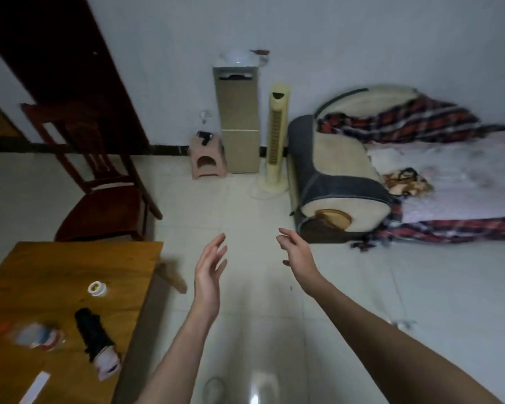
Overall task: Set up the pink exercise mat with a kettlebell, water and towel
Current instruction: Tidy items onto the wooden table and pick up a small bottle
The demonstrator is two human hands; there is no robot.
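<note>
My left hand [209, 269] and my right hand [296, 253] are stretched out in front of me over the pale tiled floor [245, 211], fingers spread, palms facing each other, holding nothing. No pink exercise mat, kettlebell or towel shows in this view. A clear plastic bottle with a red and blue label [37, 336] lies on its side on the wooden table [70, 269] at the lower left, away from both hands.
A dark wooden chair [99, 182] stands beyond the table. Against the far wall are a pink stool [206, 161], a water dispenser [239, 121] and a cream tower fan [276, 141]. A sofa [341, 176] with plaid blankets fills the right. A black folded umbrella [95, 336] lies on the table.
</note>
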